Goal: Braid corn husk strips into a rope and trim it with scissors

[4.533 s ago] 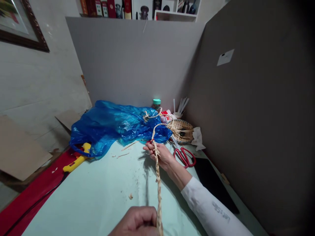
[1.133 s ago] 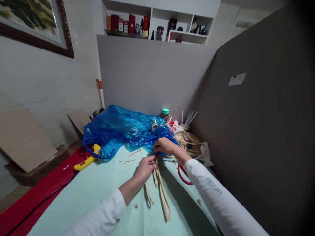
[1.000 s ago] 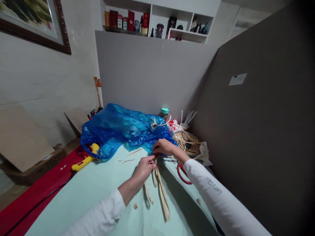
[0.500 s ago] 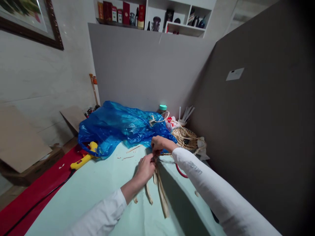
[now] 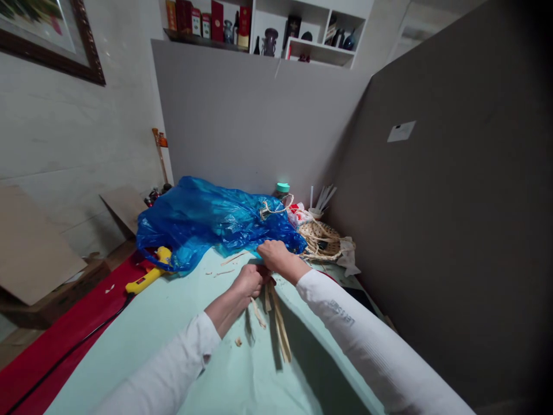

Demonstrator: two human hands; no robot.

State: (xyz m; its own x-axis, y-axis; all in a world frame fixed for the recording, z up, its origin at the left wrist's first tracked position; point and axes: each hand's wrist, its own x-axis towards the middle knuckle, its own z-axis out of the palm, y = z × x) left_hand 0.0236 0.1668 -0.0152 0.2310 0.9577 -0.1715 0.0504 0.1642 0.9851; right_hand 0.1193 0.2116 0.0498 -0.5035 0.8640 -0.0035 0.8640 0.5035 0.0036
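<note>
My left hand (image 5: 249, 280) is closed around the upper end of some flat, straw-coloured plant strips (image 5: 280, 325), which hang down below it over the pale green cloth (image 5: 173, 346). Against it, slightly higher and to the right, my right hand (image 5: 276, 256) is curled with its knuckles up. Its fingertips and whatever lies between them are hidden, though the strips come out from under the two hands. A small loose scrap (image 5: 238, 342) lies on the cloth below my left hand.
A crumpled blue plastic bag (image 5: 216, 216) spreads behind my hands. A yellow corded tool (image 5: 149, 279) lies at left on red cloth. At right sits a woven basket (image 5: 322, 239) near a cup of white sticks (image 5: 317, 212). Grey panels (image 5: 259, 127) stand behind and right.
My hands have drawn closer together and turned; my right hand now shows its knuckles. The hanging strips have risen slightly. The whole view has shifted a little.
</note>
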